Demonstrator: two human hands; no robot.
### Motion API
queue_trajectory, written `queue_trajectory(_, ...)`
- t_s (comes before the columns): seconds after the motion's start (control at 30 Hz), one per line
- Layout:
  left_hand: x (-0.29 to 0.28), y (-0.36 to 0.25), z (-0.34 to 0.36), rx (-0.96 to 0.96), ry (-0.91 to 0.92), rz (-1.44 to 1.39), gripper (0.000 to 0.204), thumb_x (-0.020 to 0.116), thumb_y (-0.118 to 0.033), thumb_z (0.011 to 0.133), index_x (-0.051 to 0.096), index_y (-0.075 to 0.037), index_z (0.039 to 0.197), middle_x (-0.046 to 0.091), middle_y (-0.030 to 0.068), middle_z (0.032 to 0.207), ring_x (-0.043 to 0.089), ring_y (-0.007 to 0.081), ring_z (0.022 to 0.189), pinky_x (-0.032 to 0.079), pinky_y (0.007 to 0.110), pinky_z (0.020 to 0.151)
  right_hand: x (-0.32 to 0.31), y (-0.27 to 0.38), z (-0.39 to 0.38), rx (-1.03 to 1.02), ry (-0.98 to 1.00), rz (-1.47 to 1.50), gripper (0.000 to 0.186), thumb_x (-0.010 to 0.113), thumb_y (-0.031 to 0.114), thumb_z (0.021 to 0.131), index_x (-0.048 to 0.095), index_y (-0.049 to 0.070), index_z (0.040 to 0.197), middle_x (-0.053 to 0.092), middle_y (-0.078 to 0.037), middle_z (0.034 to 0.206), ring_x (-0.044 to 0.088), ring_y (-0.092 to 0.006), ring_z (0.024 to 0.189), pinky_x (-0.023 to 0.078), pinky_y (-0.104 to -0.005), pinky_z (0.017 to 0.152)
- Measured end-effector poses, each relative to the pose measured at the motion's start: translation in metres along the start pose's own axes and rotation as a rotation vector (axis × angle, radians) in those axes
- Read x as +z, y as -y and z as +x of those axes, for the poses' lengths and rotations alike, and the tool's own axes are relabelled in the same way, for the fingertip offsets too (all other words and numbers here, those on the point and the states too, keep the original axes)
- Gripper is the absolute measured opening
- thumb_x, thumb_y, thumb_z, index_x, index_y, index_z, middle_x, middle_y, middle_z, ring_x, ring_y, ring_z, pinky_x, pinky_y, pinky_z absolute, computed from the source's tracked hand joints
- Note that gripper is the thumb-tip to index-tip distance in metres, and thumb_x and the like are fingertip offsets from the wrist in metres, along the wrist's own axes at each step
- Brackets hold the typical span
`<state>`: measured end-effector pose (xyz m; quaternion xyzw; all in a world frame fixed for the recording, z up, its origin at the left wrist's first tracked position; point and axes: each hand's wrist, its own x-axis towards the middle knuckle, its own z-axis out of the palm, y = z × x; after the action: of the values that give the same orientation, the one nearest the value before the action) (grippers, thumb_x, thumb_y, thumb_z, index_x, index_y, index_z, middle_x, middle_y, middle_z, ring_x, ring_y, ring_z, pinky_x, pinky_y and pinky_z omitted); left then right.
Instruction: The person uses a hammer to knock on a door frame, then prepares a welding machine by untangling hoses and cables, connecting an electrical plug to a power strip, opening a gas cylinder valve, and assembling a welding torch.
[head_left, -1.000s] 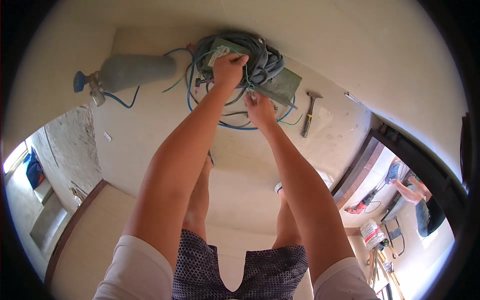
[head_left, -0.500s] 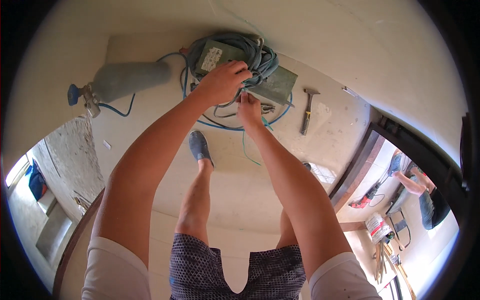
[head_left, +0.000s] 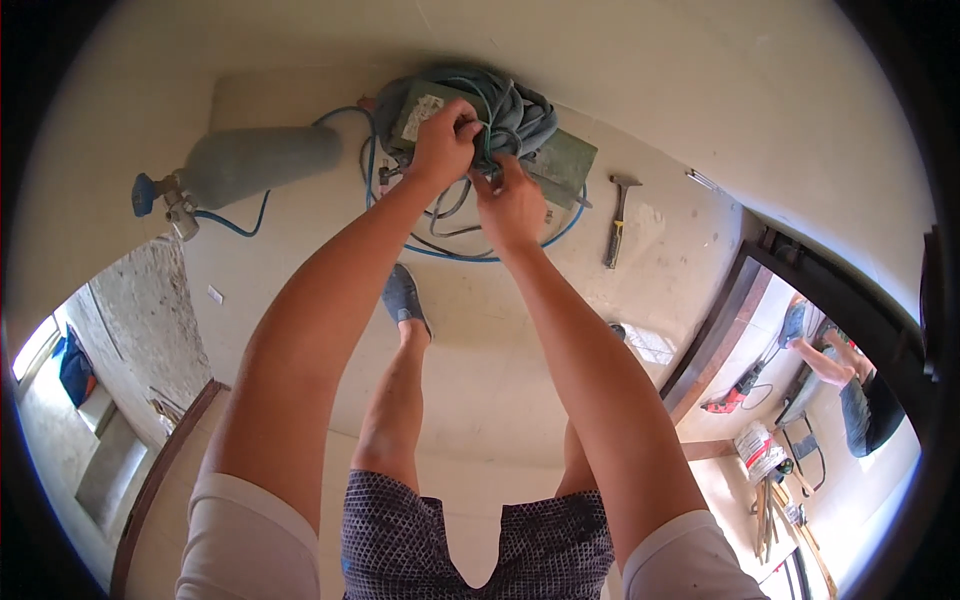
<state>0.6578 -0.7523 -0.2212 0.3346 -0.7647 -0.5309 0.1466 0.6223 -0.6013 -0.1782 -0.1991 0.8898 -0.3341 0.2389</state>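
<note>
Cable (head_left: pixel 528 118), grey and wound in a thick coil, lies over a green metal box (head_left: pixel 568 165) at the top centre of the frame, and I watch both hands at work there from afar. On my view's left side of the coil, the left hand (head_left: pixel 446 142) has its thumb and forefinger pinched together on a thin green cord (head_left: pixel 488 130). Just below it, the right hand (head_left: pixel 511 203) bends its fingers against the coil's lower edge; I cannot tell whether they grip anything. A blue hose (head_left: pixel 455 256) curves across the floor (head_left: pixel 480 390) below the box. I see a grey gas cylinder (head_left: pixel 262 162) lying at upper left, and a hammer (head_left: pixel 617 222) just right of the box. At lower right, a co-worker (head_left: pixel 858 415) shows beyond the dark door frame (head_left: pixel 715 320).
</note>
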Motion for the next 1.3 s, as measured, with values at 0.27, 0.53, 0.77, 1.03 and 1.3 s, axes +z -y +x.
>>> queue_trajectory(0.27, 0.001, -0.026, 0.017, 0.433, 0.299, 0.415, 0.033, 0.061, 0.001, 0.09, 0.057, -0.008, 0.121, 0.07, 0.0212, 0.1, 0.068, 0.0467, 0.087, 0.056, 0.05, 0.077, 0.002, -0.031, -0.002, -0.077, -0.175, 0.061, 0.019, 0.074, 0.028, 0.096, 0.064, 0.011, 0.093, 0.074, -0.014, 0.086, 0.071, -0.0423, 0.078, 0.053, -0.0545, 0.066)
queue_trajectory(0.53, 0.018, -0.013, 0.008, 0.22, -0.069, 0.27, 0.03, 0.065, 0.001, 0.086, 0.064, -0.008, 0.114, 0.068, 0.0149, 0.104, 0.067, 0.0386, 0.097, 0.055, 0.05, 0.087, -0.014, -0.026, 0.022, -0.194, -0.002, -0.108, 0.021, 0.07, 0.028, 0.098, 0.063, 0.008, 0.095, 0.073, -0.022, 0.078, 0.071, -0.045, 0.074, 0.055, -0.0554, 0.063)
queue_trajectory(0.77, -0.013, -0.063, 0.027, 1.053, 0.627, 0.902, 0.021, 0.067, -0.011, 0.085, 0.066, -0.011, 0.106, 0.063, 0.0081, 0.116, 0.059, 0.0288, 0.113, 0.051, 0.042, 0.093, -0.017, -0.048, 0.015, -0.426, 0.034, 0.095, 0.023, 0.07, 0.027, 0.098, 0.062, 0.006, 0.094, 0.071, -0.021, 0.079, 0.07, -0.0466, 0.076, 0.055, -0.0568, 0.064)
queue_trajectory(1.03, -0.034, -0.036, 0.043, 0.037, -0.119, 0.222, 0.031, 0.07, -0.002, 0.082, 0.064, -0.005, 0.113, 0.074, 0.0178, 0.091, 0.071, 0.0431, 0.084, 0.058, 0.052, 0.073, -0.024, -0.046, 0.018, -0.202, 0.111, -0.155, 0.029, 0.066, 0.037, 0.099, 0.068, 0.009, 0.089, 0.073, -0.018, 0.075, 0.071, -0.0433, 0.07, 0.057, -0.0566, 0.064)
queue_trajectory(1.3, -0.032, -0.142, 0.004, 0.299, 1.047, 0.697, 0.02, 0.071, -0.015, 0.084, 0.07, -0.003, 0.101, 0.071, 0.0224, 0.085, 0.07, 0.0422, 0.086, 0.054, 0.052, 0.076, -0.034, -0.051, 0.018, -0.152, 0.175, -0.097, 0.031, 0.068, 0.038, 0.096, 0.072, 0.009, 0.086, 0.074, -0.019, 0.08, 0.073, -0.0426, 0.078, 0.058, -0.0551, 0.07)
